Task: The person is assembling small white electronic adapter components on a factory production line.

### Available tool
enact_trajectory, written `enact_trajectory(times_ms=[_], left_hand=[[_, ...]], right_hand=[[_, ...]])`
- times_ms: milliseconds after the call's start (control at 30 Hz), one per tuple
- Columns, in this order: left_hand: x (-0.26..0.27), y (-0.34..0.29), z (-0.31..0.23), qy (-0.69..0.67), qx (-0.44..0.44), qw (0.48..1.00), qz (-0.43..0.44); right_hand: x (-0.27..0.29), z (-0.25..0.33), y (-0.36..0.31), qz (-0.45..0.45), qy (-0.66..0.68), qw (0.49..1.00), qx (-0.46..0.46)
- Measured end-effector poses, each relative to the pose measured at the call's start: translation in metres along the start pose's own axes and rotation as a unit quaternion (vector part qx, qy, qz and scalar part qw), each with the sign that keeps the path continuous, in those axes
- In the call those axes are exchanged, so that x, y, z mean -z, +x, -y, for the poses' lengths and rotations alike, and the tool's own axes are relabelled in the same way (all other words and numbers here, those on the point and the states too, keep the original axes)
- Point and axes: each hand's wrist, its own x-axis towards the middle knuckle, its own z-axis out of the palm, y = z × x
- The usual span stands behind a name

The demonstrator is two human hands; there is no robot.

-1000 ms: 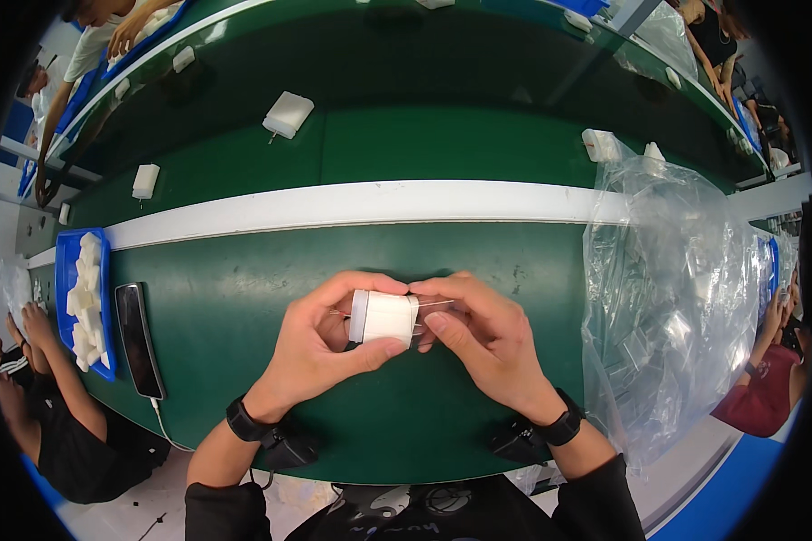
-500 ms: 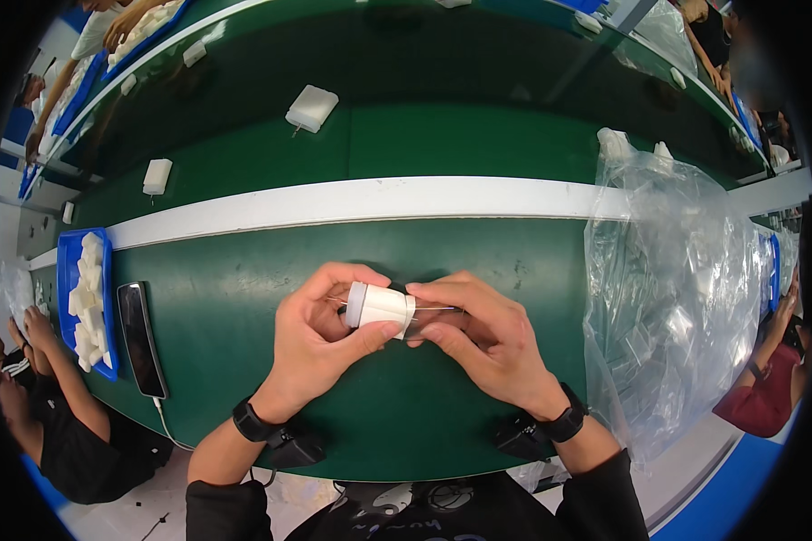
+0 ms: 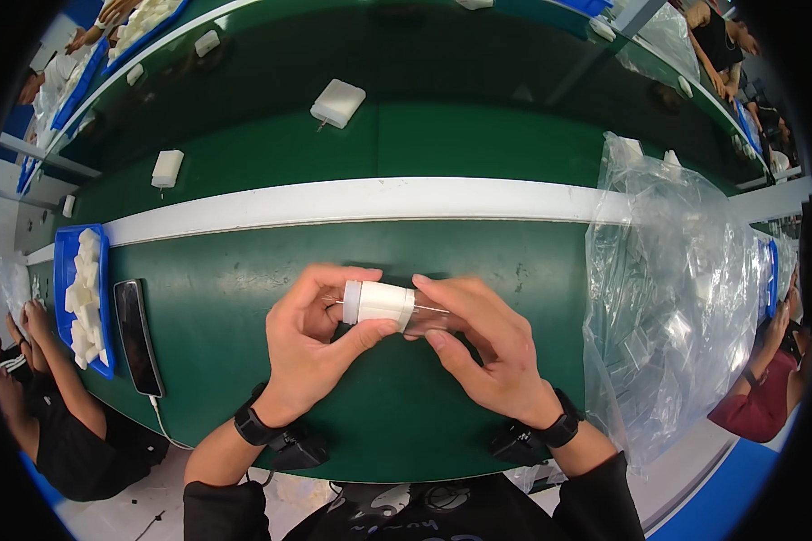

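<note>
A white blocky piece with a pale grey collar lies sideways between my hands, above the green table. My left hand is closed round its collar end, thumb pressed along the near side. At the other end sits a clear cover, with a thin metal pin showing there. Curled about that cover, my right hand has its thumb at the lower edge and forefinger at the upper edge. Its other fingers are partly hidden. Another thin metal pin sticks out at the collar end, near my left fingers.
A blue tray of white pieces stands left, beside a phone on a cable. At right lies a big clear plastic bag. Beyond a white rail, a green belt carries white blocks. People sit on both sides.
The white blocks on the belt have shifted to the right. My hands have moved slightly left with the piece, and my right fingers sit a little looser round the clear cover.
</note>
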Motion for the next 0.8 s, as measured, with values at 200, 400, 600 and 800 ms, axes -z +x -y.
enact_trajectory(times_ms=[200, 400, 600, 800], left_hand=[[-0.002, 0.001, 0.004, -0.003, -0.003, 1.000, 0.003], [-0.004, 0.000, 0.001, -0.015, 0.019, 1.000, -0.007], [0.000, 0.007, -0.005, -0.065, 0.047, 0.995, 0.052], [0.005, 0.006, 0.004, -0.069, 0.053, 0.996, 0.007]], right_hand=[[-0.001, 0.005, -0.002, -0.009, -0.084, 0.996, 0.030], [0.004, 0.005, -0.001, 0.002, -0.131, 0.990, 0.051], [0.013, -0.001, 0.003, 0.002, 0.081, 0.995, -0.061], [0.015, -0.003, 0.004, -0.031, 0.139, 0.987, -0.072]])
